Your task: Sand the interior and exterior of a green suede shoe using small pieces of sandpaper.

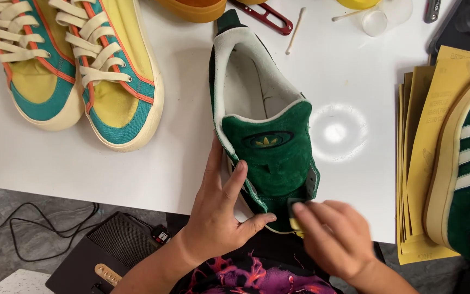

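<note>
Green shoe [267, 147] sits at the near edge of the white table [153, 163], heel away from me, toe end toward my body and overhanging a bit. Tongue is up and faces the camera.

Left hand [218, 215] braces the shoe from its left side: palm against the sidewall, fingers spread along the upper, thumb hooked under the toe end. It's clamping the shoe, not pinching it.

Right hand [330, 234] is motion-blurred. Fingers are bunched around a small yellow-and-dark block [295, 215], pressed to the suede near the toe. Looks like a cleaning block or sponge; can't tell which.

My read on doing this well:
- Short strokes, light pressure. Suede nap scuffs easily.
- Keep the left thumb under the toe so the shoe doesn't rock or slide off the edge.
- Keep the flat face of the block on the suede, not a corner.
- Rotate the shoe with the left hand rather than cranking the right wrist.

Pose: both forearms come in from the bottom, left wrist bent inward, right hand palm down, knuckles up.

Around it: yellow-teal sneakers [72, 65] far left, sandpaper stack [425, 163] on the right with a second green shoe [466, 169] on top, cotton swab [295, 30] and red clip [265, 16] at the far side. Well apart from the work.
</note>
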